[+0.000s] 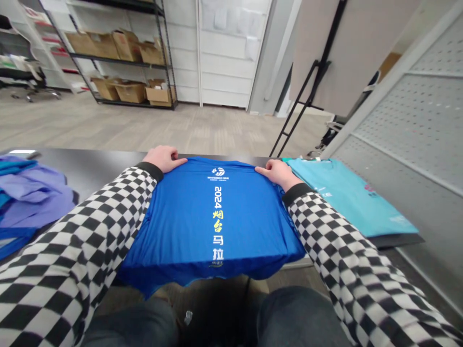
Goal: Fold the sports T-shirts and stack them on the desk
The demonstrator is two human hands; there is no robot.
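Observation:
A blue T-shirt lies spread over the dark table, its near end hanging past the front edge. White and yellow lettering with "2024" runs down its middle, below a white logo. My left hand pinches the far left corner of the shirt between thumb and fingers. At the far right corner, my right hand grips the cloth the same way. The fabric between both hands looks fairly flat, with light creases along the sides. Part of each hand's grip is hidden behind the knuckles.
A folded turquoise shirt pile lies at the right. Crumpled purple and blue clothes are heaped on the table at the left. Past the table stand a shelf with cardboard boxes and a black easel stand. A perforated panel borders the right side.

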